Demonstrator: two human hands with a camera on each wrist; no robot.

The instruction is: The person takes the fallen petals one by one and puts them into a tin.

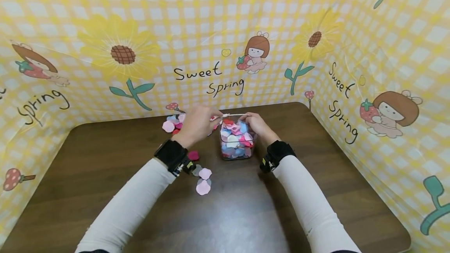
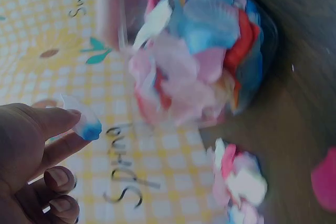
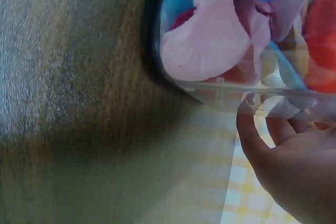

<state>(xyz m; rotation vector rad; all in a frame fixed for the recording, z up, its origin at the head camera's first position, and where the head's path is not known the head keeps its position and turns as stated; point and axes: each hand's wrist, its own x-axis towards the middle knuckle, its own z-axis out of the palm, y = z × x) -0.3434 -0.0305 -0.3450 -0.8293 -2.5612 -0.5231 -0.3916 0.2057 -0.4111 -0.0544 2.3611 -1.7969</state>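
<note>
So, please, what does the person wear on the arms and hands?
Both arms are covered by long, close-fitting off-white sleeves. Each wrist carries a wide black band with a small black device on it. The left hand and the right hand are bare: no gloves, and no rings can be made out.

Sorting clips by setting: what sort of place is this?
Probably a staged tabletop craft booth: a brown wooden table walled by a "Sweet Spring" cartoon backdrop, with a clear container of fabric petals.
</note>
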